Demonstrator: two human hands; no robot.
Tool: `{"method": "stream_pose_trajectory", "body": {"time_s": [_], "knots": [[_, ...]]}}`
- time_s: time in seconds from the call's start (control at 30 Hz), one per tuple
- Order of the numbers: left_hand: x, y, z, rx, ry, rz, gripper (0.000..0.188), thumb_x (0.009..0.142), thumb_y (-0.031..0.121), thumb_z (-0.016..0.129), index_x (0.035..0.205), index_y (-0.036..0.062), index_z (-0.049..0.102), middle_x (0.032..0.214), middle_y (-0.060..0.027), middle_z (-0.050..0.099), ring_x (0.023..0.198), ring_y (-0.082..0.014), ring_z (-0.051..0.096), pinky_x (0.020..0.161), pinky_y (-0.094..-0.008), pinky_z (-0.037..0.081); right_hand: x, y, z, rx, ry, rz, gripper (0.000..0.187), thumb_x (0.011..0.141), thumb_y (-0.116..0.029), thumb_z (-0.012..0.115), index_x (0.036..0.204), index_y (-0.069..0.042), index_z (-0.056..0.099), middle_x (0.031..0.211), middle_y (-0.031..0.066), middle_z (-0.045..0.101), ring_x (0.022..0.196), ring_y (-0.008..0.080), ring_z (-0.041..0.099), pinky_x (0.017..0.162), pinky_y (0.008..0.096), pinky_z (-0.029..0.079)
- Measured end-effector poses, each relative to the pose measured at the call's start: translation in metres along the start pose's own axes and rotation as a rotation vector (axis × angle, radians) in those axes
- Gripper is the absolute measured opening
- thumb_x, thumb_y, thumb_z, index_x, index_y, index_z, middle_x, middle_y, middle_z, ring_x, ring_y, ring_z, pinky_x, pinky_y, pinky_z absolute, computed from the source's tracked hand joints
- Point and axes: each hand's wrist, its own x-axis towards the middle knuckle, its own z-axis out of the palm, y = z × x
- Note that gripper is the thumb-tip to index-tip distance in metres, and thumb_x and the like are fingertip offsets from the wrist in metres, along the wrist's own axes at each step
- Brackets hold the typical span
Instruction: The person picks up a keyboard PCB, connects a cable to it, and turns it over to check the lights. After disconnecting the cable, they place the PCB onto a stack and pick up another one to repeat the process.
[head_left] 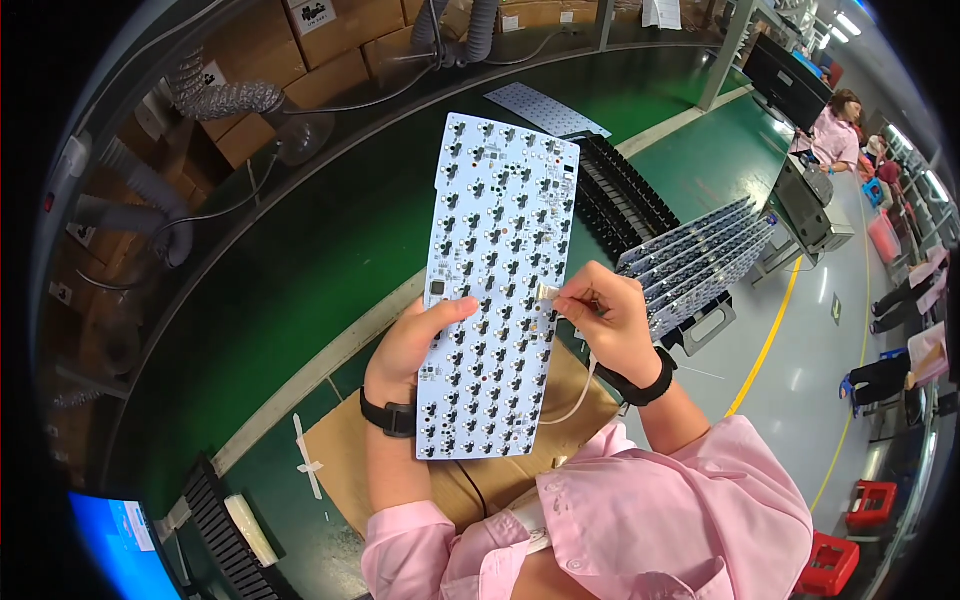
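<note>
My left hand holds a long white keyboard circuit board upright over the bench, thumb across its face near the left edge. Rows of small dark parts cover the board. My right hand pinches a small metal cable plug at the board's right edge. A thin white cable runs down from that plug behind the board. Both wrists wear black straps, and my sleeves are pink.
A green bench carries a brown cardboard sheet, a black slotted rack and a rack of several white boards. Another board lies farther back. Cardboard boxes and hoses stand behind. People in pink work at the right.
</note>
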Motion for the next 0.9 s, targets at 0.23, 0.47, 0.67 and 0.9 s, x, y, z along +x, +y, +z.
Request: {"method": "stream_pose_trajectory", "body": {"time_s": [0.23, 0.47, 0.67, 0.9], "knots": [[-0.003, 0.0, 0.006, 0.156, -0.004, 0.019, 0.042, 0.081, 0.004, 0.055, 0.121, -0.0032, 0.043, 0.114, -0.0111, 0.055, 0.101, -0.0169, 0.054, 0.087, -0.0302, 0.043, 0.001, -0.008, 0.0, -0.078, 0.009, -0.042, 0.014, 0.072, 0.009, 0.063, 0.071, 0.001, 0.052, 0.062, 0.0013, 0.055, 0.056, 0.0056, 0.05, 0.05, 0.0192, 0.038], [-0.007, 0.0, 0.004, 0.166, -0.039, 0.068, 0.043, 0.081, 0.002, 0.055, 0.122, -0.0028, 0.043, 0.115, -0.0108, 0.054, 0.103, -0.0171, 0.053, 0.088, -0.0309, 0.042, 0.003, -0.01, -0.003, 0.016, 0.085, 0.142, 0.017, 0.07, -0.001, 0.07, 0.067, 0.0, 0.054, 0.058, -0.0001, 0.05, 0.056, 0.0073, 0.046, 0.053, 0.0207, 0.036], [-0.011, -0.001, -0.001, 0.202, -0.062, 0.044, 0.042, 0.08, 0.002, 0.057, 0.12, -0.0024, 0.045, 0.114, -0.0103, 0.055, 0.103, -0.0161, 0.053, 0.088, -0.0307, 0.042, -0.003, -0.012, -0.002, -0.044, 0.077, 0.063, 0.018, 0.069, -0.001, 0.07, 0.064, 0.0, 0.053, 0.055, 0.0007, 0.046, 0.054, 0.0089, 0.042, 0.05, 0.0234, 0.032], [-0.009, -0.005, -0.009, 0.243, -0.092, 0.044, 0.042, 0.079, 0.002, 0.059, 0.119, -0.002, 0.046, 0.113, -0.0092, 0.056, 0.101, -0.0163, 0.054, 0.088, -0.0313, 0.042, 0.0, -0.018, -0.001, -0.155, 0.103, -0.078, 0.018, 0.064, 0.002, 0.069, 0.06, -0.002, 0.052, 0.05, 0.0061, 0.044, 0.05, 0.0194, 0.04, 0.051, 0.0282, 0.034]]}}
